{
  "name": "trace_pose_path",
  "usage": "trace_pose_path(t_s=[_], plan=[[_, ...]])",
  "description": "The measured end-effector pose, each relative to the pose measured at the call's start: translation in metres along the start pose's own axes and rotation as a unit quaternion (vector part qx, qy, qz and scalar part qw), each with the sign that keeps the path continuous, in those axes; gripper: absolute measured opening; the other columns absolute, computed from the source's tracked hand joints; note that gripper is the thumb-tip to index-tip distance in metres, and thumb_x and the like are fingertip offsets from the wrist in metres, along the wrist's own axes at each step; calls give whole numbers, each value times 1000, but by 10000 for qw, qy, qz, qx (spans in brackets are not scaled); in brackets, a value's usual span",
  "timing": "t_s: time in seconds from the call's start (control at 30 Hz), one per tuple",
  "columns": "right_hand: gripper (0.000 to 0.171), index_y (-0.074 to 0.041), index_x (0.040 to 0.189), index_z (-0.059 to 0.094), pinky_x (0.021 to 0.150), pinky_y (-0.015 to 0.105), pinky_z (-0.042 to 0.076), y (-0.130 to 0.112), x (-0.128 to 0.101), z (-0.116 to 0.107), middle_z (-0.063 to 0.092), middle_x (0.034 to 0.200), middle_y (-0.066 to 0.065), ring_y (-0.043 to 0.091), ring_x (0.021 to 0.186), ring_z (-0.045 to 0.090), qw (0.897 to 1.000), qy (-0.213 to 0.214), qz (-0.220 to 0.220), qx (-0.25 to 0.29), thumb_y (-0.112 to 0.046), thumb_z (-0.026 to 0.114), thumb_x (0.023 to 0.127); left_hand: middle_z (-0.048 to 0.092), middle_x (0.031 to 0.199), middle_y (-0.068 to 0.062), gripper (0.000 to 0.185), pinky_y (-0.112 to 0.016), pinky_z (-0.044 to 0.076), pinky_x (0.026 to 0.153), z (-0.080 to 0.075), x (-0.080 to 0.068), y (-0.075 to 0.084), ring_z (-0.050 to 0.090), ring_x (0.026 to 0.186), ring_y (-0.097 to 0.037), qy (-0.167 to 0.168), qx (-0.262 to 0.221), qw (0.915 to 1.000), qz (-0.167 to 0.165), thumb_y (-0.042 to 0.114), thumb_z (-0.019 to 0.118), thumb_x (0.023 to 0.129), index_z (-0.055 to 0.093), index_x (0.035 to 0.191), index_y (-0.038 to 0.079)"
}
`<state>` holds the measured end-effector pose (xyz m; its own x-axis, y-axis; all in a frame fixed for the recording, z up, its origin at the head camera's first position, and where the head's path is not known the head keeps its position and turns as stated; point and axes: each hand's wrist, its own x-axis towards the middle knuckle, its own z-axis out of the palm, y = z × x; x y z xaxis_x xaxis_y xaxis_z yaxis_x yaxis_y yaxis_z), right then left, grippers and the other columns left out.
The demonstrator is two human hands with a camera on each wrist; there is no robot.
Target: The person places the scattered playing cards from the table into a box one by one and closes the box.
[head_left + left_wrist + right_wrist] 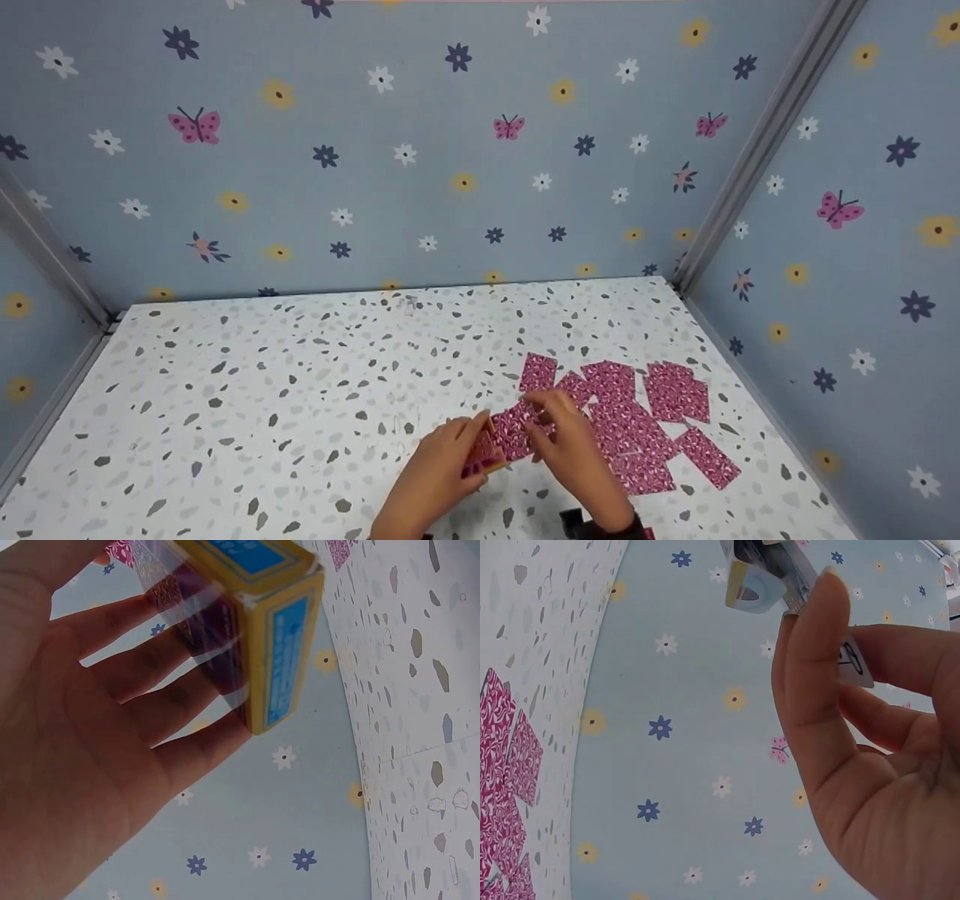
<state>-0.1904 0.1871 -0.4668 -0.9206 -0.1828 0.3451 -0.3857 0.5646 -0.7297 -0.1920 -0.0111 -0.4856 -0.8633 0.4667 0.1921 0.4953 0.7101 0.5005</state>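
Note:
My left hand [435, 472] grips a small yellow card box [487, 451], its fingers along one side. The left wrist view shows the box's yellow edges and blue label panels [279, 660]. Pink-patterned playing cards [512, 430] stick out of the end facing my right hand [574, 446], which pinches them between thumb and fingers. A white card face [856, 666] with a dark mark shows between those fingers in the right wrist view. How many cards are pinched, and how far they sit inside the box, I cannot tell.
Several pink-patterned playing cards [630, 431] lie face down, spread and overlapping, to the right of my hands. They rest on a white speckled table [262, 405]. Blue flowered panels [420, 135] stand along its back and sides.

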Motion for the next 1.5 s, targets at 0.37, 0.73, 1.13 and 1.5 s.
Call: trace_pose_path(t_s=[0.37, 0.73, 1.13, 1.5], plan=[[38, -7, 119, 56, 62, 19, 48, -2, 2, 1, 61, 94, 3, 11, 78, 58, 9981, -130, 191, -567, 2, 62, 83, 59, 119, -5, 74, -42, 48, 93, 0, -1, 1, 58, 105, -24, 16, 23, 10000, 54, 26, 75, 75, 43, 139, 10], [27, -8, 108, 62, 61, 18, 48, 0, 0, 5, 59, 91, 1, 10, 76, 57, 9961, -145, -132, -855, 2, 61, 83, 60, 117, -6, 75, -42, 49, 93, 2, 0, 0, 58, 105, -24, 92, 57, 9998, 184, 27, 76, 74, 43, 138, 8], [24, -7, 112, 64, 68, 21, 52, -3, 0, 5, 64, 99, 3, 10, 80, 59, 9948, -532, -41, -865, -3, 56, 89, 60, 117, -6, 75, -41, 49, 92, 2, 0, -1, 59, 104, -24, 126, 54, 9995, 281, 25, 77, 73, 43, 138, 8], [22, -6, 111, 64, 69, 23, 53, -4, 1, 3, 67, 103, 5, 10, 80, 61, 9947, -651, 33, -791, -6, 55, 91, 60, 116, -7, 71, -42, 50, 89, 2, 0, -1, 59, 103, -24, 75, 115, 9997, 179, 27, 75, 77, 44, 138, 9]])
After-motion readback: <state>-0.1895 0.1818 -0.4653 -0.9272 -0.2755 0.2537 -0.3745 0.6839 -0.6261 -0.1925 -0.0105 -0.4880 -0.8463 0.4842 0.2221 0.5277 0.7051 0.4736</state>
